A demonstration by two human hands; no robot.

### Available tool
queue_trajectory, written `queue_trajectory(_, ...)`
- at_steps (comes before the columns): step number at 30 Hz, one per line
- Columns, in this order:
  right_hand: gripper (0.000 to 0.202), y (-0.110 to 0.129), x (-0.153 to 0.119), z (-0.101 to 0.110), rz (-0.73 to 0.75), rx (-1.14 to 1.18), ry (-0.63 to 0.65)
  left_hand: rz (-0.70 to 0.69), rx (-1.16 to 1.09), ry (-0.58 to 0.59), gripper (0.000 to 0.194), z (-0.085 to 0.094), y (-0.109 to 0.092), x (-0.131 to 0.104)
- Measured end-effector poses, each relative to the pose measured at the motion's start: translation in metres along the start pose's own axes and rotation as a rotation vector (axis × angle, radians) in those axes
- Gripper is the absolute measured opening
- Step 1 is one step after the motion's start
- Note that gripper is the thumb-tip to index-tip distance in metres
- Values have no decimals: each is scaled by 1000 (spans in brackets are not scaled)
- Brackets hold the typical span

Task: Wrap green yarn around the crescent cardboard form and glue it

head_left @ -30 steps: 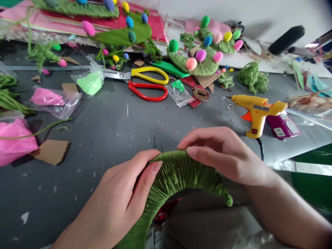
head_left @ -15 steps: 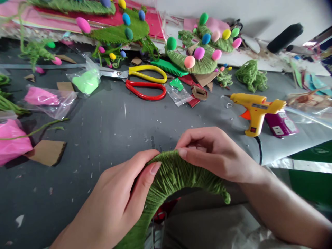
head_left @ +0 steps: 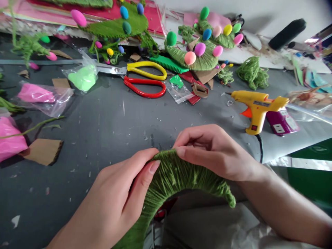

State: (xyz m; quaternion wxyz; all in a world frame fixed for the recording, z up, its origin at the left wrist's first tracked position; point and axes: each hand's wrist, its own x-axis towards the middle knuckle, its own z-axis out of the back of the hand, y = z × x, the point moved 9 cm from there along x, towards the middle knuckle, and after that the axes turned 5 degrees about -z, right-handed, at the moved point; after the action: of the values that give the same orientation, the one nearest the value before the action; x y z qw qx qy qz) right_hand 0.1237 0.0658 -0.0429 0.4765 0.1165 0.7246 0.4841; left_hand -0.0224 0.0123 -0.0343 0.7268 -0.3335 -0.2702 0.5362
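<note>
A curved piece wrapped in green yarn (head_left: 171, 178) arches between my two hands at the table's near edge. My left hand (head_left: 116, 190) is closed on its left part, thumb on the near face and fingers behind the outer edge. At the top of the curve, my right hand (head_left: 212, 152) pinches the outer edge between thumb and index finger; its other fingers are curled. A knotted yarn end (head_left: 229, 197) hangs free at the right tip. The lower left of the piece runs out of the picture under my left hand.
Scissors (head_left: 146, 86) with red and yellow handles lie mid-table. A yellow glue gun (head_left: 256, 107) rests at right, its cord trailing down. Cardboard (head_left: 45, 151) and pink clay bags (head_left: 10, 138) are at left. Green pieces with coloured balls (head_left: 193, 58) line the back.
The view has shifted slightly. Both hands keep their hold on the green piece, and its knotted right tip sticks out a little farther to the right and down.
</note>
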Motion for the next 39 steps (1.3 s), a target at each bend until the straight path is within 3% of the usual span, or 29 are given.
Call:
queue_trajectory(11, 16, 0, -2, 7, 18, -89, 9, 15, -13, 8, 17, 1, 0, -1)
queue_trajectory(17, 19, 3, -7, 21, 30, -155, -85, 37, -29, -81, 20, 5, -1, 0)
queue_trajectory(22, 16, -1, -9, 18, 7, -177, -67, 40, 5, -53, 20, 2, -1, -2)
queue_trajectory(32, 19, 5, -11, 35, 66, -222, -151, 29, 73, -102, 20, 8, 1, -3)
queue_trajectory(39, 17, 4, -15, 35, 49, -260, -131, -3, 111, -147, 19, 10, -1, -2)
